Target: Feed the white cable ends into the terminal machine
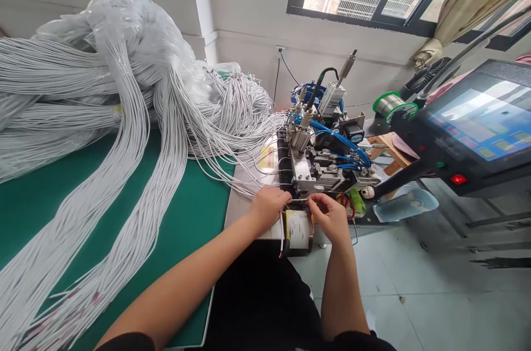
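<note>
My left hand [269, 208] is closed on a thin white cable [299, 200] at the front end of the machine [309, 163]. The cable's short end runs across to my right hand [332, 217], whose thumb and fingertips pinch it. Just below both hands sits a worn, pale-topped block [298, 229] at the machine's near end. Beside it hangs another white cable piece [282, 232] with a bared reddish tip. Several cables lead from the machine's left side back to the large bundles [166, 174].
Long white cable bundles in clear plastic [128, 24] cover much of the green table [199, 218]. At right, a touchscreen panel [485, 118] juts out on an arm. A solder wire spool [394, 107] stands behind it, and red-handled scissors [352, 210] lie near my right hand.
</note>
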Demonstrator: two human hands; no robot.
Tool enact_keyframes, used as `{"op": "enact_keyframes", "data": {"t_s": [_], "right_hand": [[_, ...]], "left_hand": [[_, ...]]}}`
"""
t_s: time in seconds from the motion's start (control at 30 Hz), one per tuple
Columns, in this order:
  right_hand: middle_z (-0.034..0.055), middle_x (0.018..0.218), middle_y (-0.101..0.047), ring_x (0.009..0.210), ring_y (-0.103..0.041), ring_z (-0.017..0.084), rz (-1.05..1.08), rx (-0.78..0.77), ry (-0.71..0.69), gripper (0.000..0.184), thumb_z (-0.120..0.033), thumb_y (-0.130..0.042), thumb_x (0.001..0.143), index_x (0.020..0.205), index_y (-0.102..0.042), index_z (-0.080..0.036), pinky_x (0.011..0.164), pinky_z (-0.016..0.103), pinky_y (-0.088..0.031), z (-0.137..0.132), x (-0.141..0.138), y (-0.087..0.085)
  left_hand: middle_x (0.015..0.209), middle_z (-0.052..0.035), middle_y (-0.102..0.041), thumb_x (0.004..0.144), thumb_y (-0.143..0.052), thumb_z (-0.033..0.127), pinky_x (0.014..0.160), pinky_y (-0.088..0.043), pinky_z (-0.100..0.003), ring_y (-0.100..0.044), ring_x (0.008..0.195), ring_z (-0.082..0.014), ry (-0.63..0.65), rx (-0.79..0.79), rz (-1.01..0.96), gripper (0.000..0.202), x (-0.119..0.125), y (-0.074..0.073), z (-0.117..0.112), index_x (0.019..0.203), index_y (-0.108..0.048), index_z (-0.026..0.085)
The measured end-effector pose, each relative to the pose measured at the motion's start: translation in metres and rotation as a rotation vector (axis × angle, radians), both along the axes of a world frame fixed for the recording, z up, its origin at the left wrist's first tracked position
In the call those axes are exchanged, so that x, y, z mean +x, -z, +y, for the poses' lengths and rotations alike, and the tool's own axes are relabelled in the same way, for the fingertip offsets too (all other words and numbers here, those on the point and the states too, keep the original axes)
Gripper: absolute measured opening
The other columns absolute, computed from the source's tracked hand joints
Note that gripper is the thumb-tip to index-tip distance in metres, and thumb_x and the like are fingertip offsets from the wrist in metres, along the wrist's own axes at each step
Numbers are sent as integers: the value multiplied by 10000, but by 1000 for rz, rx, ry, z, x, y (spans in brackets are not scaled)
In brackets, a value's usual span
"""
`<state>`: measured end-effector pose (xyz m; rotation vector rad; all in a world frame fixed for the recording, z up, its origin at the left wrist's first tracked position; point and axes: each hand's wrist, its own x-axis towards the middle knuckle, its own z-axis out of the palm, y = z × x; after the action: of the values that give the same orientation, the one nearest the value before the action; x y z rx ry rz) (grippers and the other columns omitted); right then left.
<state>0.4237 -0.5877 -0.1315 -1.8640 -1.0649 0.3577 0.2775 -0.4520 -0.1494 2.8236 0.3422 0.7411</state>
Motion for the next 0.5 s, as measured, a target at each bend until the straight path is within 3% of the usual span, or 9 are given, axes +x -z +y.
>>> {"op": "enact_keyframes", "data": {"t_s": [0.1,0.2,0.5], "right_hand": [[30,710,-643,573,-509,140,-166,-66,13,215,-371,-562,826,825,-645,-173,554,255,-394,-1,3,4],[30,728,-635,606,-514,144,-190,-49,17,238,-385,-527,858,820,-635,-176,596,259,-391,-1,6,9],[-28,623,-439,594,-404,123,107,9,-114,275,-414,-507,858,698,-496,-191,570,241,-322,11,18,35]], "left_hand": [[750,11,-653,870,-476,105,692,-351,-291,-580,726,-150,0,9,-11,177,1,0,0,926,-612,203],[748,12,-648,852,-478,75,675,-346,-290,-574,726,-149,1,35,6,237,2,0,0,980,-618,217],[782,-17,-621,878,-483,118,702,-378,-305,-561,761,-175,-1,87,12,273,3,4,1,1040,-658,253]]}}
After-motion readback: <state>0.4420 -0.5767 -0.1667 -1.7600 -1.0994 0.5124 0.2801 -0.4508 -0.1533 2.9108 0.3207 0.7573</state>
